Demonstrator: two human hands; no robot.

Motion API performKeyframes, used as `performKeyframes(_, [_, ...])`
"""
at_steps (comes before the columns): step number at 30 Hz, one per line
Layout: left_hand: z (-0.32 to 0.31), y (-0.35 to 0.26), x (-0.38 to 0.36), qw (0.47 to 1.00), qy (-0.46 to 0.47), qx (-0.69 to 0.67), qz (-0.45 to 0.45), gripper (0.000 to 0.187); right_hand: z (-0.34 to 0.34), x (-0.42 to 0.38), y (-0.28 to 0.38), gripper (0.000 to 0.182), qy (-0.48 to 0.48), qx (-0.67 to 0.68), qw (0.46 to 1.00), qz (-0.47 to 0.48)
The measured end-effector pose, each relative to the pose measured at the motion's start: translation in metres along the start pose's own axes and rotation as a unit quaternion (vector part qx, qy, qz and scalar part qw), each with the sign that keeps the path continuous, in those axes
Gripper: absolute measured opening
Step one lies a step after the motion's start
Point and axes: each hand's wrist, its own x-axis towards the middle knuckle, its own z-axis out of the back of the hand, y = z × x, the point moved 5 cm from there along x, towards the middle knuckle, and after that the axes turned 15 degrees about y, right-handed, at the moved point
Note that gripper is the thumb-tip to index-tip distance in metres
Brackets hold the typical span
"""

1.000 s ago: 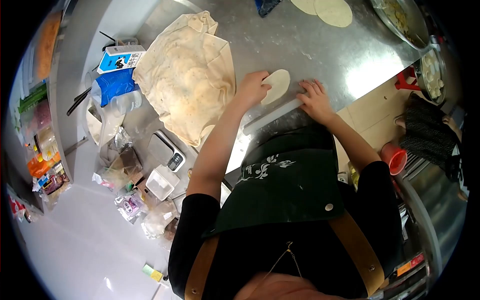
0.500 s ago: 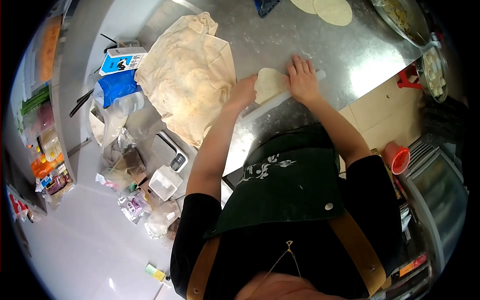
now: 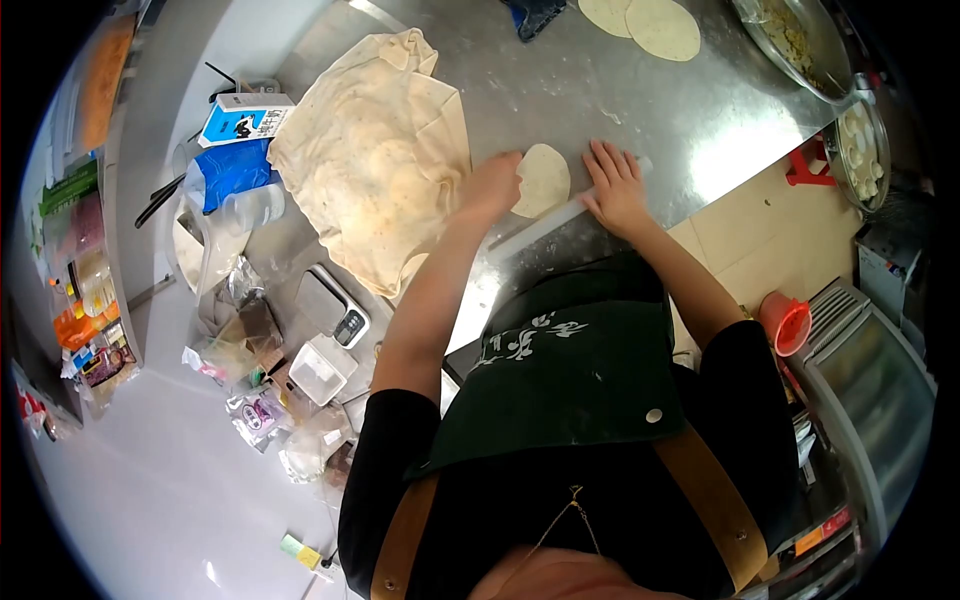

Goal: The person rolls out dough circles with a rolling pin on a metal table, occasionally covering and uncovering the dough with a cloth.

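Note:
My left hand point(image 3: 491, 190) is closed at the left edge of a flat dough wrapper point(image 3: 545, 182), fingers pinched on its rim. The wrapper is thin, pale and roughly oval, and it lies on the metal worktop. Just below it, a white rolling pin point(image 3: 540, 231) lies at a slant. Over the pin's right end rests my right hand point(image 3: 617, 190), its fingers stretched out and the palm down. Left of my left hand, a large cream cloth point(image 3: 375, 160) covers a lumpy heap that stays hidden.
Finished-looking dough rounds point(image 3: 663, 30) lie at the far edge near a metal bowl of filling point(image 3: 790, 45). A milk carton point(image 3: 245, 120), a kitchen scale point(image 3: 335, 305) and a plastic tub point(image 3: 322, 369) stand to the left. A red bucket point(image 3: 785, 324) is at the right.
The rolling pin and my right hand have drawn back from the wrapper, towards my body and to the right. The wrapper now shows more fully and looks turned, still at my left fingers.

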Motion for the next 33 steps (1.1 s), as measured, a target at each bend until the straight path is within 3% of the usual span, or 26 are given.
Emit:
performKeyframes(1, [0.005,-0.009,-0.009,1.000,-0.006,-0.007,0.008,0.024,-0.001,-0.011,-0.002,0.048,0.020,-0.004,0.999,0.033])
performKeyframes(4, [0.015,-0.022,-0.025,0.982,0.010,-0.190,-0.018,0.026,0.000,-0.031,-0.010,0.043,0.065,-0.013,0.992,0.106])
performKeyframes(7, [0.001,-0.003,-0.018,0.967,-0.083,-0.242,-0.012,0.038,0.005,-0.033,-0.012,0.038,0.082,-0.001,0.991,0.110])
performKeyframes(12, [-0.026,0.008,-0.013,0.985,-0.022,-0.142,0.092,0.036,0.019,-0.005,-0.005,0.035,0.086,-0.003,0.988,0.125])
performKeyframes(15, [-0.037,0.023,-0.006,0.984,-0.003,-0.158,0.086,0.031,0.012,0.019,-0.005,0.037,0.062,0.021,0.991,0.118])
performKeyframes(18, [-0.023,0.021,-0.004,0.975,-0.020,-0.213,0.053,0.033,0.005,0.043,-0.003,0.036,-0.028,-0.021,0.999,-0.010])
performKeyframes(21, [-0.028,0.036,0.011,0.949,-0.072,-0.307,0.004,0.029,0.000,0.033,0.003,0.038,-0.061,-0.037,0.996,-0.058])
performKeyframes(22, [-0.026,0.040,0.019,0.935,-0.095,-0.342,-0.016,0.027,-0.002,0.028,0.004,0.040,-0.052,-0.040,0.996,-0.053])
performKeyframes(25, [-0.021,0.045,0.038,0.934,-0.044,-0.353,-0.015,0.027,-0.002,0.026,0.002,0.046,-0.022,-0.053,0.997,-0.055])
performKeyframes(27, [-0.013,0.044,0.049,0.954,0.004,-0.299,-0.008,0.029,0.004,0.061,0.002,0.050,0.003,-0.063,0.995,-0.072])
performKeyframes(30, [-0.011,0.042,0.056,0.979,0.046,-0.197,-0.007,0.025,0.001,0.097,0.001,0.053,-0.035,-0.052,0.995,-0.080])
performKeyframes(33, [-0.003,0.027,0.058,0.996,0.041,-0.083,-0.016,0.029,0.001,0.066,0.002,0.055,-0.026,-0.037,0.998,-0.033])
